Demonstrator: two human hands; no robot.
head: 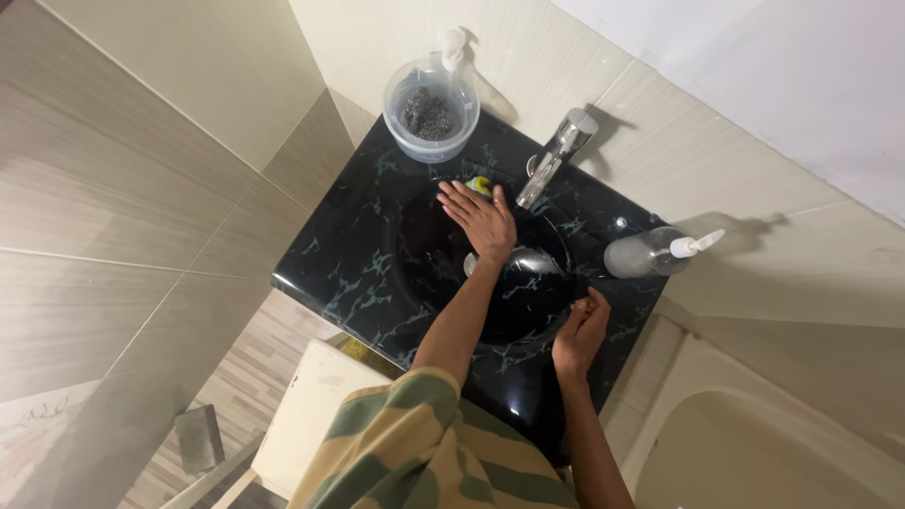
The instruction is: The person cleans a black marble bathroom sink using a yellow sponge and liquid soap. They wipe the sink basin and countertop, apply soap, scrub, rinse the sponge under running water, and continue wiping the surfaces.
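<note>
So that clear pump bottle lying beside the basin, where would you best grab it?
Around the clear body of the pump bottle, coming from above. It lies on its side on the black marbled counter, nozzle pointing toward the wall, so the rounded middle faces up. The right hand is nearest.

Lighting: dim, warm, from upper left. Shadows: tap (556,155) and pump bottle (657,252) cast rightward on wall tiles. Glare: spots on glossy counter (330,264). Edges: wide-angle bending. Focus: slightly soft.

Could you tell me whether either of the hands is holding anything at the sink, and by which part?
The left hand presses flat on a yellow-green sponge, covering its near part. The right hand rests curled on the basin rim; whether it holds anything cannot be told.
</note>
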